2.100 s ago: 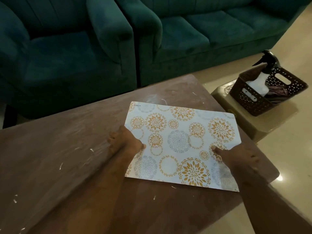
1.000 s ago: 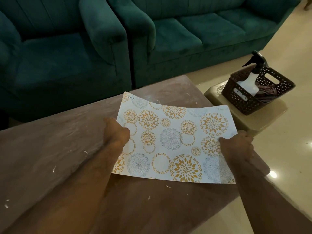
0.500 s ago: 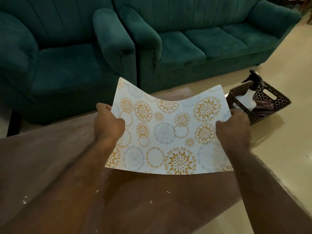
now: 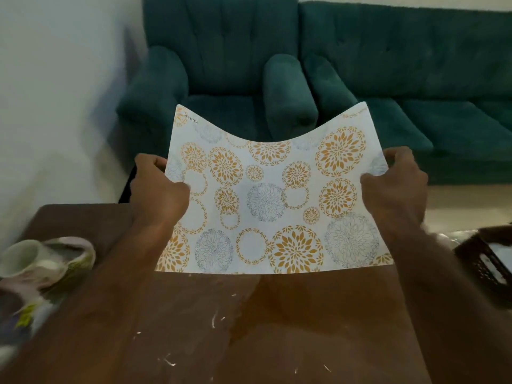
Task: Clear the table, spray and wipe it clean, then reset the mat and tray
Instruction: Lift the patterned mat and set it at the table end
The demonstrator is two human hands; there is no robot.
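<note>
Head view: a person holds a mat up over a brown table.
Mat (image 4: 270, 195): white, with orange and grey flower circles. It is up in the air, off the table. Its middle sags down and its two far corners stick up, at 11 o'clock and 1 o'clock.
Left hand (image 4: 159, 189): at 9 o'clock of the mat. It is closed on the mat's left edge, thumb on top, fingers curled under.
Right hand (image 4: 394, 187): at 3 o'clock of the mat. It pinches the right edge, thumb on top, fingers behind.
Table (image 4: 249, 328): dark brown wood, under the mat and the arms. Small white bits and scratches lie on it near 6 o'clock.
Cup (image 4: 20, 259): pale, at 8 o'clock of the mat, near the table's left edge. It looks blurry. It rests on something with a flower print, but it is too blurry to tell what.
Basket (image 4: 484, 259): dark, with small holes, at 4 o'clock of the mat, past the right arm. Only part shows. Something white is inside.
Armchair (image 4: 219, 79): dark green, at 12 o'clock, behind the mat.
Sofa (image 4: 415, 79): dark green, at 1 o'clock, right beside the armchair.
Wall (image 4: 55, 92): white, at 10 o'clock, left of the armchair.
Floor (image 4: 468, 203): pale and shiny, at 3 o'clock, between the sofa and the basket.
</note>
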